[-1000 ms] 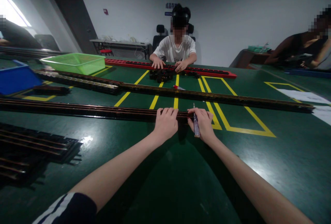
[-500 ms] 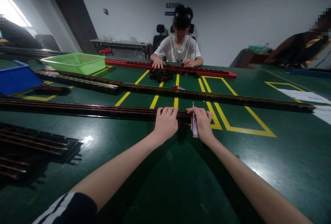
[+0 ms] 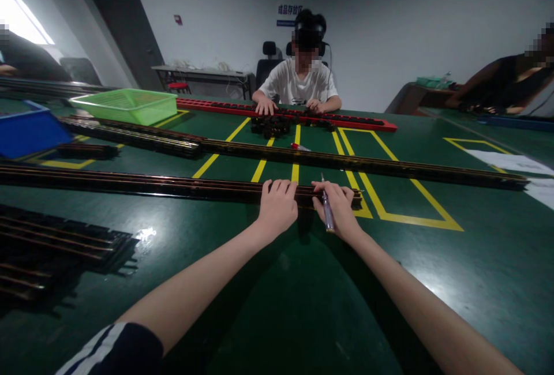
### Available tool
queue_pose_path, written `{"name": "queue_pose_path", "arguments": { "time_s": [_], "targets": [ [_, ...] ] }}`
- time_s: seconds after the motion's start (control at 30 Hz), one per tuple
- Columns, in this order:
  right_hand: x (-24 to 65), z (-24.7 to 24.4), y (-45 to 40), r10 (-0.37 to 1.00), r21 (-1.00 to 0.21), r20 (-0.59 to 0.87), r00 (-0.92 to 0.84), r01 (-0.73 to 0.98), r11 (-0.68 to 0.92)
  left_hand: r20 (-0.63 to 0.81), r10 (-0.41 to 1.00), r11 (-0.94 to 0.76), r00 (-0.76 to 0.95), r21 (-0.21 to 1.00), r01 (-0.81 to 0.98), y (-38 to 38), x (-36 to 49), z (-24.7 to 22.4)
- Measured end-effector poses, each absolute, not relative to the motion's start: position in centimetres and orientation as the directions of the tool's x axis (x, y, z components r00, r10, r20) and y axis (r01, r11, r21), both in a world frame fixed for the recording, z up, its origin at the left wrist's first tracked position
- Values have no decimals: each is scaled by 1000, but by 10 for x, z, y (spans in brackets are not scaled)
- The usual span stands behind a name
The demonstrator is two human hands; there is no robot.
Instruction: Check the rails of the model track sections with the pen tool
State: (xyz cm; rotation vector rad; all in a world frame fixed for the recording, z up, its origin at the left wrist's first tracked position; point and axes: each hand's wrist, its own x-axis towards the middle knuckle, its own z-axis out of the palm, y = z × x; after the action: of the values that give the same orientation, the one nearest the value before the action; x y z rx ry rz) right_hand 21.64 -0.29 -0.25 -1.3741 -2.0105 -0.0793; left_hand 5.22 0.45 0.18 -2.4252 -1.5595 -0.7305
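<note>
A long dark rail with copper-coloured strips (image 3: pixel 194 187) lies across the green table in front of me. My left hand (image 3: pixel 278 206) is wrapped over the rail, its fingers on the far side. Just to the right, my right hand (image 3: pixel 340 205) is closed round a screwdriver (image 3: pixel 328 213) with a clear purplish handle. The thin screwdriver shaft points away from me, beyond the rail. The right hand is at the rail near its right end, which shows past the fingers. Whether the fingertips press on the rail I cannot tell.
Behind lies another long dark rail (image 3: pixel 389 165), with a red-handled tool (image 3: pixel 300 147) near it. More rails (image 3: pixel 56 236) are stacked at left. A green basket (image 3: pixel 130 107) and blue bin (image 3: pixel 30 132) stand back left. A person (image 3: pixel 298 81) works opposite at a red rail (image 3: pixel 367 121).
My right hand has shifted slightly, and the screwdriver has tilted, its handle end moving a little right. The rail's right end shows more. My left hand stays in place.
</note>
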Motion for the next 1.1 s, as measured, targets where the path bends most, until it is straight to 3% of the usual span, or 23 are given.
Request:
{"name": "queue_pose_path", "arguments": {
  "time_s": [0.3, 0.6, 0.87, 1.1],
  "targets": [
    [213, 0, 1, 856, -341, 482, -185, 861, 378, 490, 805, -446, 335, 127, 886, 5, 53, 1],
    [202, 1, -4, 852, -349, 511, -114, 878, 327, 506, 799, -442, 326, 125, 888, 4, 53, 1],
    [209, 1, -4, 833, -392, 546, 90, 906, 158, 526, 795, -424, 302, 126, 897, 6, 50, -2],
    [213, -6, 0, 797, -392, 602, -49, 851, 349, 529, 775, -453, 345, 85, 888, 9, 51, -3]
  ]
}}
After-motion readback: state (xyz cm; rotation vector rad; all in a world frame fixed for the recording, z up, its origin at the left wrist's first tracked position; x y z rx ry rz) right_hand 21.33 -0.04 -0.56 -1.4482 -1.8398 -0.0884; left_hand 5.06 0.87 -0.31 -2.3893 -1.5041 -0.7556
